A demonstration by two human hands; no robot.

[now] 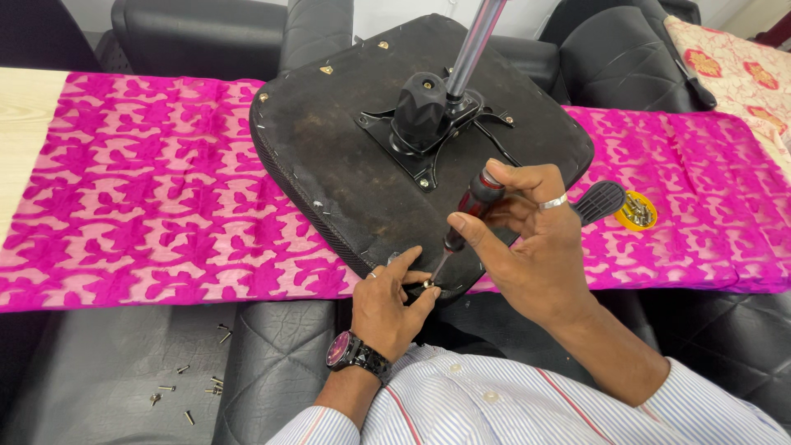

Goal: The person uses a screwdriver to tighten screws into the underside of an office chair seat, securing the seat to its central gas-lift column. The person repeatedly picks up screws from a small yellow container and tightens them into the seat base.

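An upturned black chair seat (346, 148) lies on a pink patterned cloth (140, 198), its metal mounting plate (428, 140) and gas-lift column (474, 45) pointing up. My right hand (527, 239) grips a red-and-black screwdriver (470, 210), tip down at the seat's near edge. My left hand (391, 305), with a dark wristwatch, pinches a small metal screw or fitting (427, 286) right at the tip.
A yellow dish of screws (637, 211) sits on the cloth at right, beside a black ribbed handle (599, 199). Several loose screws (185, 391) lie on a black cushion at lower left. Black chairs stand behind; a patterned cushion (733, 70) is at upper right.
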